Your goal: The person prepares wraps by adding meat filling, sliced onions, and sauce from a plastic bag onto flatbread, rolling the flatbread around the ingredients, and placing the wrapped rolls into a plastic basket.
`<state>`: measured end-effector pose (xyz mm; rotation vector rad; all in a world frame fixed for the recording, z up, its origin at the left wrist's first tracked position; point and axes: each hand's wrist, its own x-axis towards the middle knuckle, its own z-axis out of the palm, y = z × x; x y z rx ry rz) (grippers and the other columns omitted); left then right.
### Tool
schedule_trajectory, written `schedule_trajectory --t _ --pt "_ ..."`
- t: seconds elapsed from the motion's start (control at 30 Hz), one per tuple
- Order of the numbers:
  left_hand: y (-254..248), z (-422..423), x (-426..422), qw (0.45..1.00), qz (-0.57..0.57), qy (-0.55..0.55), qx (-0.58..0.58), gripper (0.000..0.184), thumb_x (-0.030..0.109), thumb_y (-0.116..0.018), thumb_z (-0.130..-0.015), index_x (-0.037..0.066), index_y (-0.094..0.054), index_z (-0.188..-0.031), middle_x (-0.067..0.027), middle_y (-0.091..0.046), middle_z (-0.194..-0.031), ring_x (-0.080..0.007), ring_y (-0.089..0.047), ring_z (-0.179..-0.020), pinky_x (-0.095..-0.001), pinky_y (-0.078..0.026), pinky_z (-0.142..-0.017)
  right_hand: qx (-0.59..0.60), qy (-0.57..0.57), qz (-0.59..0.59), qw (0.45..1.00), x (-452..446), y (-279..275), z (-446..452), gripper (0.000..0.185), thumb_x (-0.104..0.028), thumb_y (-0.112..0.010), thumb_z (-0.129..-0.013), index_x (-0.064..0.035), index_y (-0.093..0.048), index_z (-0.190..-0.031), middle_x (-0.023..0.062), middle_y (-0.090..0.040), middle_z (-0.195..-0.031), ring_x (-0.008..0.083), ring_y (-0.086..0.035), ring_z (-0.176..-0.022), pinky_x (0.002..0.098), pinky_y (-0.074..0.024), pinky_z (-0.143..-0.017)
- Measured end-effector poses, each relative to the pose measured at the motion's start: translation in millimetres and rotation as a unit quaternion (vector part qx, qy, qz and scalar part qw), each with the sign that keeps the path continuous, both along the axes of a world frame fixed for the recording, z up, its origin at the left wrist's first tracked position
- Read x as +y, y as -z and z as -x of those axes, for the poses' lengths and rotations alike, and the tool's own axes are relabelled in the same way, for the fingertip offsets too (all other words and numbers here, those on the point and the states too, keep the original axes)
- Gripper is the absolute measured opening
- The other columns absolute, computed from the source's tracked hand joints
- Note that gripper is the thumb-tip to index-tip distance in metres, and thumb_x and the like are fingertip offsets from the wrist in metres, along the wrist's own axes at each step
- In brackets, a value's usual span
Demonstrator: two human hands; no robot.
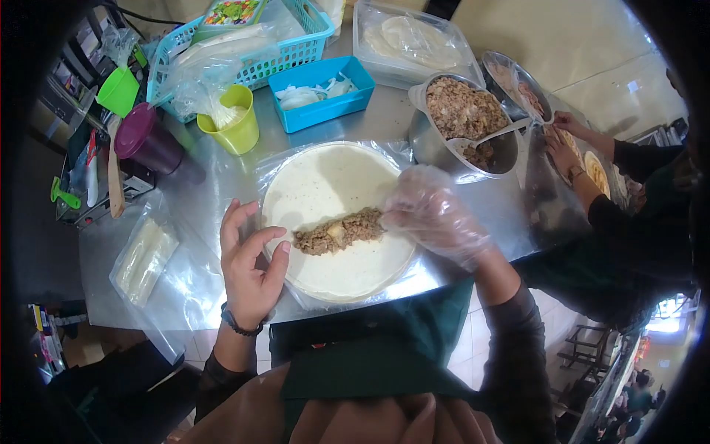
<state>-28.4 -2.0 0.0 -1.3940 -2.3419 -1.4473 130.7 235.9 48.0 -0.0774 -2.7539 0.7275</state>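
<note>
The meat filling (339, 231) lies on the dough (333, 177) between the open, empty left hand (254, 266) and the gloved right hand (433, 211), whose fingers touch its end; whether they grip any, one cannot tell.

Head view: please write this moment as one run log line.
left hand: open, at edge of dough sheet | right hand: gloved, at filling, right end | filling: strip on dough sheet | spoon: in metal pot

Purple container (150, 139) beside wooden spatula (116, 181)
</note>
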Motion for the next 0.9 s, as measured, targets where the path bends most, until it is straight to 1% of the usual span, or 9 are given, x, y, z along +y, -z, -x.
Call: schedule_trajectory --t 0.1,0.23,0.47,0.63,0.7,0.73,0.8,0.83,0.9 --pt "1 -1 -2 1.0 0.0 0.0 0.002 0.015 0.007 -0.066 -0.073 0.005 -0.067 -0.088 -0.0175 -0.05 -0.122 -0.0426 -0.037 -0.126 -0.0479 -0.033 -0.101 -0.086 0.05 -0.085 0.991 -12 -13 6 0.027 -0.016 -0.072 -0.074 -0.0021 -0.064 -0.096 0.0149 -0.057 -0.087 0.032 -0.055 -0.084 0.0406 -0.0437 -0.074" --pt "0 -1 -1 1.0 -0.003 0.004 -0.005 0.016 0.006 -0.067 -0.072 0.005 -0.067 -0.088 -0.0181 -0.05 -0.122 -0.0429 -0.037 -0.125 -0.0479 -0.033 -0.101 -0.048 -0.034 -0.044 0.997 -11 21 4 0.045 -0.027 -0.073 -0.072 -0.0023 -0.062 -0.107 0.0175 -0.056 -0.09 0.0333 -0.056 -0.086 0.0412 -0.0444 -0.075" --pt "-3 -2 0 1.0 -0.002 0.009 -0.012 0.015 0.007 -0.067 -0.072 0.005 -0.066 -0.087 -0.0186 -0.049 -0.122 -0.044 -0.038 -0.123 -0.0485 -0.033 -0.1 -0.035 -0.056 -0.168 0.984 -18 9 9 0.042 -0.028 -0.071 -0.074 -0.0028 -0.061 -0.107 0.0151 -0.056 -0.092 0.0313 -0.056 -0.087 0.0406 -0.046 -0.078" --pt "-6 -2 -2 1.0 0.007 0.018 -0.013 0.016 0.008 -0.067 -0.073 0.006 -0.066 -0.088 -0.0182 -0.047 -0.123 -0.0438 -0.037 -0.123 -0.0491 -0.033 -0.1 -0.091 -0.083 -0.178 0.976 -22 -2 22 0.043 -0.032 -0.068 -0.077 -0.0035 -0.06 -0.108 0.015 -0.058 -0.096 0.0303 -0.057 -0.092 0.0395 -0.0465 -0.08" --pt "-6 -1 -3 0.999 0.003 0.033 0.005 0.015 0.008 -0.067 -0.073 0.006 -0.066 -0.088 -0.0179 -0.047 -0.123 -0.0443 -0.036 -0.123 -0.0496 -0.033 -0.099 -0.136 -0.059 -0.133 0.98 -15 -26 37 0.033 -0.027 -0.066 -0.081 -0.0024 -0.062 -0.103 0.0141 -0.06 -0.097 0.0305 -0.058 -0.088 0.0387 -0.0471 -0.077" --pt "-7 -2 -3 1.0 0.002 0.03 0.003 0.015 0.008 -0.067 -0.073 0.006 -0.066 -0.088 -0.0179 -0.047 -0.123 -0.0443 -0.036 -0.123 -0.0496 -0.033 -0.099 -0.061 -0.042 0.055 0.996 -8 -26 48 0.027 -0.024 -0.064 -0.082 -0.002 -0.063 -0.099 0.0143 -0.062 -0.095 0.0305 -0.059 -0.085 0.0383 -0.0474 -0.076" --pt "-9 -4 -2 1.0 0.002 0.027 -0.011 0.015 0.007 -0.067 -0.072 0.006 -0.066 -0.087 -0.0177 -0.047 -0.122 -0.0444 -0.037 -0.122 -0.05 -0.034 -0.099 0.03 0.008 0.109 0.994 4 -43 79 0.019 -0.018 -0.061 -0.083 -0.0016 -0.064 -0.091 0.0147 -0.063 -0.089 0.0312 -0.06 -0.08 0.0373 -0.0479 -0.073" --pt "-9 -5 -2 0.999 0.002 0.03 -0.011 0.015 0.007 -0.067 -0.072 0.006 -0.066 -0.087 -0.0177 -0.047 -0.122 -0.0444 -0.037 -0.122 -0.05 -0.034 -0.099 0.046 0.038 -0.028 0.998 6 -60 101 0.016 -0.016 -0.059 -0.082 -0.0015 -0.065 -0.087 0.0149 -0.063 -0.086 0.0319 -0.061 -0.077 0.0367 -0.048 -0.073" --pt "-9 -5 -2 1.0 0.006 0.026 -0.002 0.015 0.007 -0.067 -0.072 0.006 -0.066 -0.087 -0.0178 -0.047 -0.121 -0.0441 -0.037 -0.122 -0.0502 -0.034 -0.099 0.113 0.057 -0.072 0.989 22 -55 146 0.016 -0.015 -0.06 -0.079 -0.0022 -0.065 -0.087 0.0171 -0.063 -0.079 0.0331 -0.061 -0.077 0.0365 -0.0485 -0.072"
